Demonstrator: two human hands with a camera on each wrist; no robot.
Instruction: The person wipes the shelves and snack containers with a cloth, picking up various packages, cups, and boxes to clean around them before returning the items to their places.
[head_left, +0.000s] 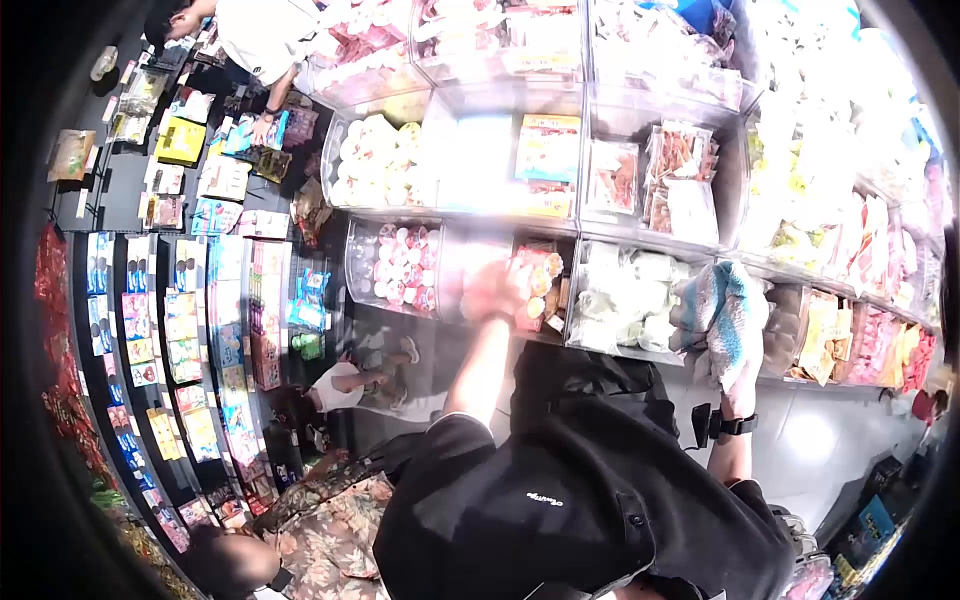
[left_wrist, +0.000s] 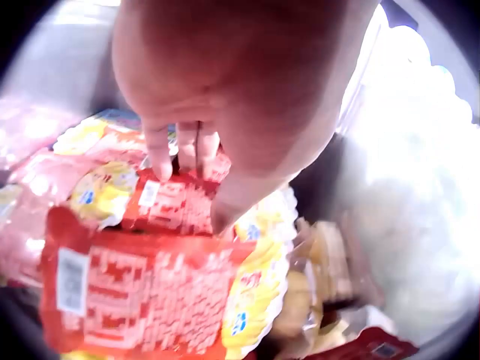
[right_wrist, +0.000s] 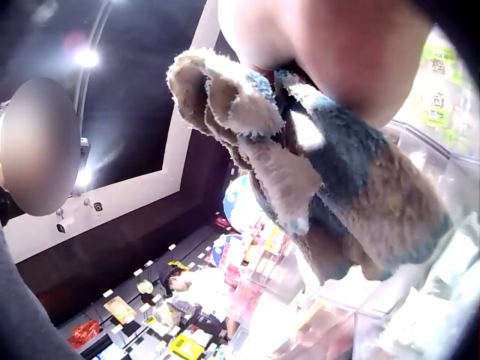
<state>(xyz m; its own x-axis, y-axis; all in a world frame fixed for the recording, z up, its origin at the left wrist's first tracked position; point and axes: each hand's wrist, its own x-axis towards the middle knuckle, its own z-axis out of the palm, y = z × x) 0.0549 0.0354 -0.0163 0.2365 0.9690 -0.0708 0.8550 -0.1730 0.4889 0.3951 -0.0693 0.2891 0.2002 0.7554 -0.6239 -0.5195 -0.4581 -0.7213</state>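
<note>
My left hand (head_left: pixel 497 290) is blurred in the head view, reaching into a clear bin of snack packets. In the left wrist view its fingers (left_wrist: pixel 159 154) point down onto a red snack packet (left_wrist: pixel 176 202), with the thumb beside the packet's edge. A larger red packet (left_wrist: pixel 142 292) with a white label lies in front, over yellow ones. My right hand (head_left: pixel 738 378) grips a fluffy blue, white and brownish towel (head_left: pixel 722 310), bunched and hanging in folds. In the right wrist view the towel (right_wrist: pixel 352 172) hides the fingertips.
White-wrapped packets (head_left: pixel 625 295) fill the bin to the right; pink and white candies (head_left: pixel 403 265) fill one to the left. More clear bins rise behind. Shelves of boxed sweets (head_left: pixel 185 340) stand at left. A person in white (head_left: pixel 268 40) reaches over a display; another in a patterned shirt (head_left: pixel 335 535) is close by.
</note>
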